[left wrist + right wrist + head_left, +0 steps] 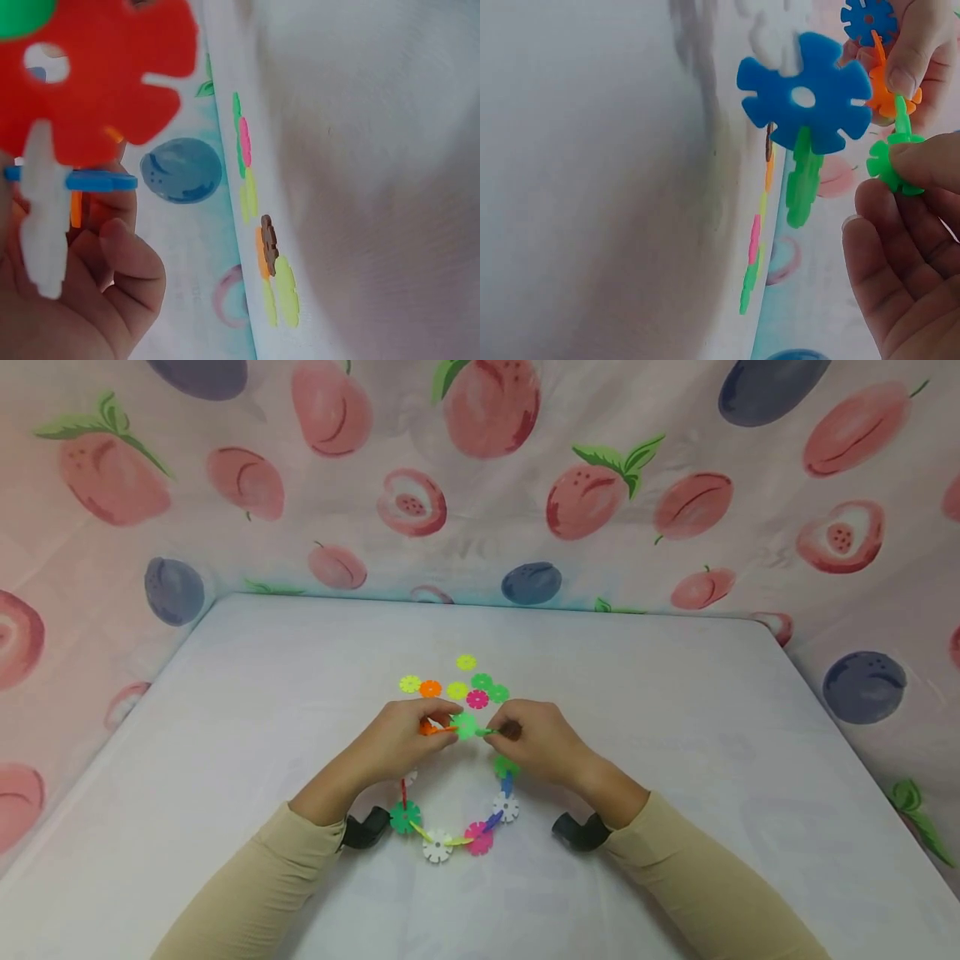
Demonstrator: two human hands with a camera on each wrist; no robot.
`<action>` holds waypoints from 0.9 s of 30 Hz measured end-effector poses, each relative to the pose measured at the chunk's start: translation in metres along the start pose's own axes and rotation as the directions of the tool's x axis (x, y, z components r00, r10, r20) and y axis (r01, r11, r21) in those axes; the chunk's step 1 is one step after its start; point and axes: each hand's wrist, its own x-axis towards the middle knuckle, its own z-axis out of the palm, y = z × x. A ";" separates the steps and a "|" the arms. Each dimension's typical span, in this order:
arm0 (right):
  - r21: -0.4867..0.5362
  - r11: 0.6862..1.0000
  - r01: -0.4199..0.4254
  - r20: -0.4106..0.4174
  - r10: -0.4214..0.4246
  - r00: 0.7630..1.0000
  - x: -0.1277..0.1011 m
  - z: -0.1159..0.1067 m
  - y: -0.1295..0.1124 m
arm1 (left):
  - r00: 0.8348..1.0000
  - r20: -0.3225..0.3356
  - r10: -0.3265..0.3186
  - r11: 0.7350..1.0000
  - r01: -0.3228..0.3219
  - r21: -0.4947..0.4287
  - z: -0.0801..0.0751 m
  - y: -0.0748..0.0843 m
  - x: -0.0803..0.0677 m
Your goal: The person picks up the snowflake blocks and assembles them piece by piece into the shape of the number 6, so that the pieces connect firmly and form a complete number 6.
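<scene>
The left hand (401,739) pinches an orange disc (427,727) at the chain's (450,835) nine o'clock end. At the loop's twelve o'clock, over the white table (675,710), a green disc (465,725) sits between both hands. The right hand (536,743) pinches a second green piece (891,161). To join them well, I'd line slot against slot squarely, then press straight in. Loose discs (457,685) lie beyond.

Loose discs (465,687) lie on the table (675,710) behind the disc ring (450,827).
</scene>
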 end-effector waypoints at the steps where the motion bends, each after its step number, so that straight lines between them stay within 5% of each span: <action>1: -0.001 1.000 0.008 -0.005 -0.009 1.000 0.000 0.000 0.000 | 1.000 0.001 0.000 1.000 0.000 0.000 0.000 0.000 0.000; 27: -0.111 0.988 0.111 -0.094 -0.121 0.988 -0.001 0.007 -0.009 | 0.994 -0.092 0.064 0.997 -0.059 0.055 0.009 0.008 -0.001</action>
